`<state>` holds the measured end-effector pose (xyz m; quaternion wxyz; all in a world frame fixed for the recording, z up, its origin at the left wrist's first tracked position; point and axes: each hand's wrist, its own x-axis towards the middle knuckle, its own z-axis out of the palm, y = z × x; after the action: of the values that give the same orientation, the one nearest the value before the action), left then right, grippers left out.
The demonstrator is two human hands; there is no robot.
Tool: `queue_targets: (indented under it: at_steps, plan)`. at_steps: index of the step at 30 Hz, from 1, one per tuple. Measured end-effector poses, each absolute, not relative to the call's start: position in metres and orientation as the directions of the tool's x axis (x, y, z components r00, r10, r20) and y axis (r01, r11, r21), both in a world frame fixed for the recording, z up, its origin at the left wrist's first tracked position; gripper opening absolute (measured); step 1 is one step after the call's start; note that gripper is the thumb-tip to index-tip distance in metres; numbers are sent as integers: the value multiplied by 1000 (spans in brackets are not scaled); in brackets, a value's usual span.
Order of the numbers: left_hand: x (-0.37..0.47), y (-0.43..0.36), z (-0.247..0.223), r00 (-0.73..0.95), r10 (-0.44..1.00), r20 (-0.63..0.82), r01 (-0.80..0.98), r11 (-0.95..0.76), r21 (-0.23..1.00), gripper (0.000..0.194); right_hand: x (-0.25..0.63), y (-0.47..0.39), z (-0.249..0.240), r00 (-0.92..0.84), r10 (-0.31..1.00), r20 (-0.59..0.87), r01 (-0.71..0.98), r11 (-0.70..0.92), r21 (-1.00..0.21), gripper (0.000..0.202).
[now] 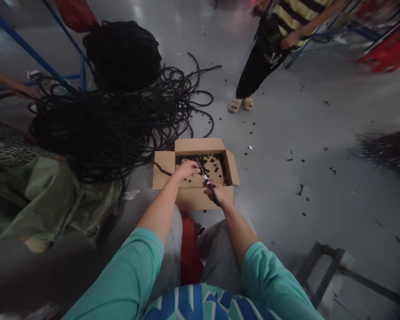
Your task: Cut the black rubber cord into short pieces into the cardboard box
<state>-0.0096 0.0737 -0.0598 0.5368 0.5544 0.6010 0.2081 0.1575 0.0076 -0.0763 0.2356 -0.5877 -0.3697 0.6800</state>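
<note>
An open cardboard box [203,198] sits on the floor before my knees, with many small black pieces [216,163] scattered inside. Over its middle my left hand [188,169] is closed on a black cord [162,169], which runs in across the box's left flap. My right hand [217,194] is wrapped round the dark handles of a pair of scissors [205,177]. The blades point up and left, beside my left fingertips. The cord's end at the fingertips is too small to make out.
A big tangle of black cord [120,120] lies left of the box, below a black bundle [123,55]. A person [258,66] stands beyond; another sits at left by green cloth [58,200]. A metal frame [333,271] lies lower right.
</note>
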Motion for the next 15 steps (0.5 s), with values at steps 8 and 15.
queue_targets:
  at_steps: [8,15]
  plan:
    - [-9,72,-55,278,833,-479,390,358,848,5,161,7,-70,-348,743,-572,52,-594,-803,46]
    - [-9,75,-60,286,802,-524,424,384,820,14,161,7,-69,-283,759,-586,82,-590,-803,39]
